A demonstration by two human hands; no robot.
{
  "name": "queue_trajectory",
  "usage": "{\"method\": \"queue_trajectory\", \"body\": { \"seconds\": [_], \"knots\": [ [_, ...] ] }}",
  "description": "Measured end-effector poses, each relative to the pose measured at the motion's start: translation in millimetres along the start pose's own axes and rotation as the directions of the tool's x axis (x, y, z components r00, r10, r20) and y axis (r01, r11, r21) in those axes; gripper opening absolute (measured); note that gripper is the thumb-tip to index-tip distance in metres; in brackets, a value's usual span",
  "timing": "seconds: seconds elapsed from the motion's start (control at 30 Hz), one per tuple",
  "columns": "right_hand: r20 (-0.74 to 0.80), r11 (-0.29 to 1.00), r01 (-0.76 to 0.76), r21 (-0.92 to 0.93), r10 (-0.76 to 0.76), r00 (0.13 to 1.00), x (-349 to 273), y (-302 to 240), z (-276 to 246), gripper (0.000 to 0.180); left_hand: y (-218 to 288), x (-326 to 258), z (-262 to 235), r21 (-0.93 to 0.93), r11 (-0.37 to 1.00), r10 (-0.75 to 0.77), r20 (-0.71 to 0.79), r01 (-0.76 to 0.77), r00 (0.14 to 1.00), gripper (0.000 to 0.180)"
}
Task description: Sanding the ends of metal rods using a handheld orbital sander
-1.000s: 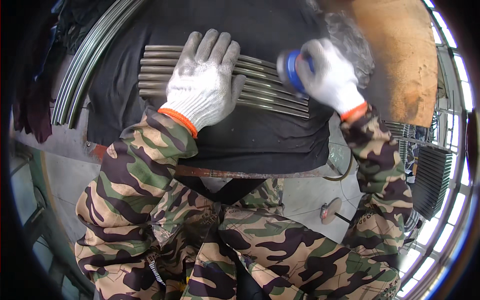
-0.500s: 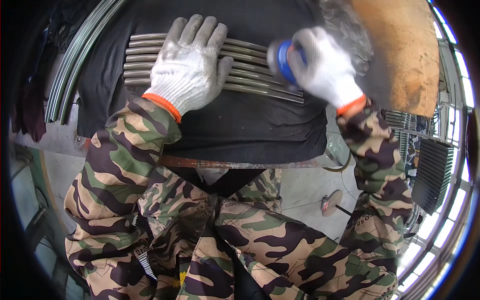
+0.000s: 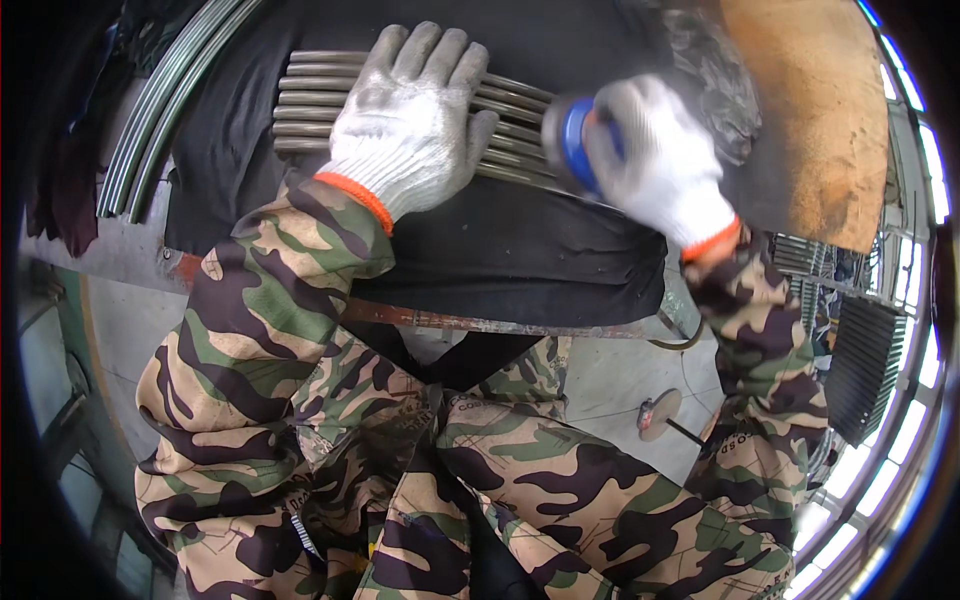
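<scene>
The left hand (image 3: pixel 410 115) lies flat, its gloved fingers slightly spread and its thumb held out to the right. Directly beneath those fingers is a row of metal tubes (image 3: pixel 306 99) side by side, their ends showing to the left of the hand. The right hand (image 3: pixel 660 150), gloved too, has its fingers curled around a blue, round object (image 3: pixel 580 148), blurred; it sits at the right part of the tubes, and whether it touches them I cannot tell. Under the tubes and around both hands' fingers spreads a black cloth (image 3: pixel 540 250). Beyond the right fingers, crumpled clear plastic (image 3: pixel 715 85) lies near, then a brown board (image 3: pixel 825 130) farther right. Well left of the left fingers are longer metal tubes (image 3: pixel 165 110).
</scene>
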State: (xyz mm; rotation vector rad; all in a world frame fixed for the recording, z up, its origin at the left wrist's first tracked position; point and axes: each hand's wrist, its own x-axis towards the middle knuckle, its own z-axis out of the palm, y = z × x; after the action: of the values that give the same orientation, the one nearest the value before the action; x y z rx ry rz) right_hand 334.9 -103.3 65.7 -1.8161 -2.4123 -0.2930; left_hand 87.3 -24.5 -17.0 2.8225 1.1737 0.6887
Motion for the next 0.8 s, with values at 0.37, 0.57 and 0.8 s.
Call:
{"method": "queue_trajectory", "body": {
  "seconds": [0.37,0.57,0.8],
  "knots": [
    [-0.068,0.997,0.081,0.01,-0.08,0.994,2,-5,4,0.015,-1,9,12,0.048,0.999,-0.004,-0.063,0.007,0.998,0.057],
    [-0.039,0.996,-0.039,-0.075,0.036,0.999,15,18,-3,0.017,-4,19,20,0.063,0.998,0.029,-0.18,-0.018,0.983,0.055],
    [-0.051,0.995,0.101,0.014,-0.1,0.994,-5,-14,-15,0.017,-1,25,9,0.03,0.999,0.041,-0.101,-0.038,0.994,0.054]
  ]
}}
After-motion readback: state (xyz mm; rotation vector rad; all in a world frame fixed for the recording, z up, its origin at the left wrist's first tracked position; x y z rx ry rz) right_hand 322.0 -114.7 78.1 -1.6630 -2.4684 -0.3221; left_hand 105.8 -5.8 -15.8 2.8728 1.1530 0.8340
